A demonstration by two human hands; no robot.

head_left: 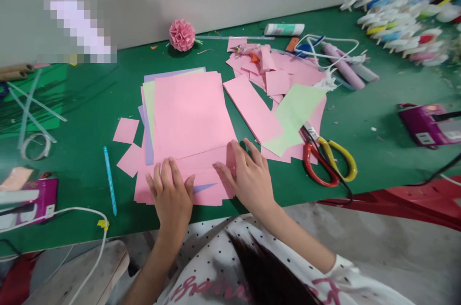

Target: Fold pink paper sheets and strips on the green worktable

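Observation:
A stack of pink paper sheets (189,113) lies in front of me, with green and purple paper edges showing at its left and top. The fingers of my left hand (172,194) rest spread on the lower part, by the near edge of the top sheet. At the lower right corner of that sheet is my right hand (252,175), thumb and fingers apart and touching the paper. A purple sliver of paper (204,188) shows between the hands. Right of the stack lies a folded pink paper strip (252,108), partly under a light green sheet (300,108).
Scissors (329,161) with red and yellow handles lie on the right. Pink paper scraps (277,81), a glue stick (284,30) and a pink paper ball (182,35) are at the back. A blue pen (110,181) and two pink squares (126,130) lie left of the stack.

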